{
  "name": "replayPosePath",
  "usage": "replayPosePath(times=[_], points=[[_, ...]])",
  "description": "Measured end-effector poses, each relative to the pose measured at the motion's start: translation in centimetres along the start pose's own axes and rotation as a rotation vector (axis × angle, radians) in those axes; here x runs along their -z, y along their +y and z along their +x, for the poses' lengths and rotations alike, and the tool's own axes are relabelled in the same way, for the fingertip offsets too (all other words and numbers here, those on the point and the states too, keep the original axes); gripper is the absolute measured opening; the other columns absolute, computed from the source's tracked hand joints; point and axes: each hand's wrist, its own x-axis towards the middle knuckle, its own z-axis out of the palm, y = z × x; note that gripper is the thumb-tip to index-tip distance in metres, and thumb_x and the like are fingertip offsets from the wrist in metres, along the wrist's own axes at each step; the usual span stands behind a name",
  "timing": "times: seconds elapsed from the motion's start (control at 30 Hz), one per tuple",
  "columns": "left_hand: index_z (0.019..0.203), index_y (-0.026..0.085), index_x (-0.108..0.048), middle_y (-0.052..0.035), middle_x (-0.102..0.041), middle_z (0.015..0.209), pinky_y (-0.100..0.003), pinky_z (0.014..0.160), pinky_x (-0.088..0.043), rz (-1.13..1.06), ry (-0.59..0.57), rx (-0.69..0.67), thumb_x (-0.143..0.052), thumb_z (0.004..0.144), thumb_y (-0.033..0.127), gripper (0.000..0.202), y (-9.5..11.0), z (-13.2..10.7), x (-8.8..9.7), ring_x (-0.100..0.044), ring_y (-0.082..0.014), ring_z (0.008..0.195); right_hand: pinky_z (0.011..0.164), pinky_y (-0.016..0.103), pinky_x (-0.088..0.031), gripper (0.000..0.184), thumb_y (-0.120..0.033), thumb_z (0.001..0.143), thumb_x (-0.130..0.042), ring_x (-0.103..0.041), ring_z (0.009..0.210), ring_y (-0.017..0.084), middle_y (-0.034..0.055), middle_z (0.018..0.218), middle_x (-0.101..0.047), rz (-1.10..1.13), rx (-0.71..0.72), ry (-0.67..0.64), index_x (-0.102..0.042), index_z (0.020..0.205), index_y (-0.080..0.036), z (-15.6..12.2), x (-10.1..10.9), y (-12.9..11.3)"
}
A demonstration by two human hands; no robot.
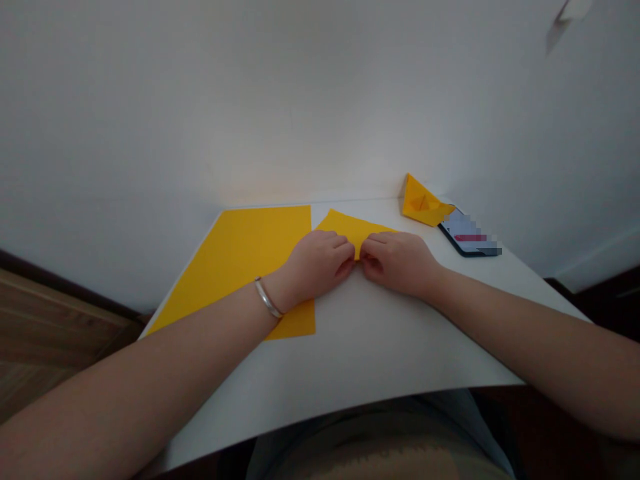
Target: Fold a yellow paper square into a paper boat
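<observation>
Between my hands lies a folded piece of yellow paper (pixel 350 225), its pointed corner toward the wall. My left hand (pixel 325 263), with a silver bracelet on the wrist, has its fingers curled closed on the paper's near edge. Right beside it, my right hand (pixel 397 262) pinches the same edge with curled fingers. The fingertips of both hands are mostly hidden. A flat yellow sheet (pixel 250 243) lies to the left, partly under my left hand and forearm.
A folded yellow paper boat (pixel 425 203) stands at the back right, against a phone (pixel 467 233) with a blurred screen. The white table (pixel 400 347) meets a pale wall (pixel 320 100) behind. Wooden furniture (pixel 55 333) is at the left.
</observation>
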Motion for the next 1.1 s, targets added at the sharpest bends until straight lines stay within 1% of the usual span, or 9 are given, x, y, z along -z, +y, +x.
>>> replayPosePath(times=[0.07,0.2,0.37,0.47,0.6,0.8,0.93,1.1], points=[[0.078,0.016,-0.061,-0.0054,-0.064,0.076,-0.032,0.063,-0.041,0.034,0.031,0.011,-0.049,0.088,0.026,0.019,0.0,0.0,0.1,-0.058,-0.0189,0.071,0.059,0.03,-0.03,0.015,-0.025,0.082,-0.049,-0.057,0.072,0.017,0.0035,0.081,-0.067,0.032,-0.01,0.039,-0.063,0.081,-0.019,0.0,0.0,-0.2],[0.079,0.016,-0.06,-0.0053,-0.063,0.076,-0.032,0.063,-0.04,0.055,0.065,0.012,-0.048,0.088,0.026,0.018,0.1,0.1,0.2,-0.056,-0.0187,0.071,0.061,0.029,-0.031,0.013,-0.024,0.082,-0.049,-0.056,0.075,0.017,0.0034,0.08,-0.065,0.098,-0.014,0.091,-0.061,0.079,-0.019,0.1,0.0,-0.5],[0.078,0.017,-0.059,-0.0043,-0.061,0.076,-0.031,0.061,-0.038,0.046,0.076,-0.003,-0.048,0.088,0.025,0.017,0.1,0.2,0.4,-0.054,-0.0182,0.069,0.062,0.028,-0.032,0.011,-0.023,0.081,-0.05,-0.054,0.075,0.017,0.003,0.078,-0.063,0.136,-0.021,0.08,-0.059,0.076,-0.019,0.2,0.2,-0.6],[0.077,0.017,-0.059,-0.0038,-0.06,0.075,-0.031,0.061,-0.037,0.031,0.081,0.003,-0.048,0.088,0.024,0.017,-0.1,0.1,0.5,-0.054,-0.0175,0.068,0.062,0.028,-0.032,0.01,-0.022,0.08,-0.049,-0.055,0.075,0.016,0.0029,0.079,-0.063,0.14,-0.062,0.069,-0.058,0.076,-0.019,0.2,0.1,-0.3],[0.074,0.017,-0.058,-0.0034,-0.059,0.075,-0.029,0.061,-0.037,-0.031,0.098,0.07,-0.048,0.087,0.022,0.017,-0.6,-0.3,0.4,-0.053,-0.0163,0.068,0.061,0.027,-0.032,0.01,-0.021,0.079,-0.05,-0.056,0.077,0.017,0.003,0.082,-0.065,0.135,-0.132,0.064,-0.06,0.078,-0.02,0.1,-0.1,0.7],[0.075,0.018,-0.053,-0.0019,-0.054,0.078,-0.025,0.063,-0.039,-0.27,0.173,0.215,-0.048,0.085,0.018,0.011,-1.1,-0.7,-0.3,-0.051,-0.0133,0.07,0.059,0.027,-0.031,0.011,-0.023,0.077,-0.051,-0.057,0.072,0.017,0.0031,0.079,-0.066,0.074,-0.209,0.067,-0.062,0.076,-0.02,0.1,0.3,2.2],[0.071,0.018,-0.048,-0.0006,-0.052,0.075,-0.026,0.065,-0.04,-0.37,0.225,0.285,-0.05,0.082,0.015,0.011,-1.6,-0.8,-0.7,-0.049,-0.0135,0.07,0.056,0.028,-0.029,0.013,-0.026,0.077,-0.051,-0.056,0.068,0.018,0.0027,0.075,-0.066,0.004,-0.31,0.049,-0.063,0.075,-0.021,0.1,0.5,2.8],[0.072,0.018,-0.049,-0.0008,-0.054,0.075,-0.027,0.065,-0.041,-0.425,0.277,0.376,-0.049,0.081,0.017,0.009,-2.2,-0.8,-0.8,-0.05,-0.0142,0.071,0.054,0.028,-0.029,0.014,-0.03,0.076,-0.052,-0.055,0.067,0.019,0.004,0.077,-0.067,-0.016,-0.422,0.01,-0.065,0.078,-0.022,0.2,0.6,3.6]])
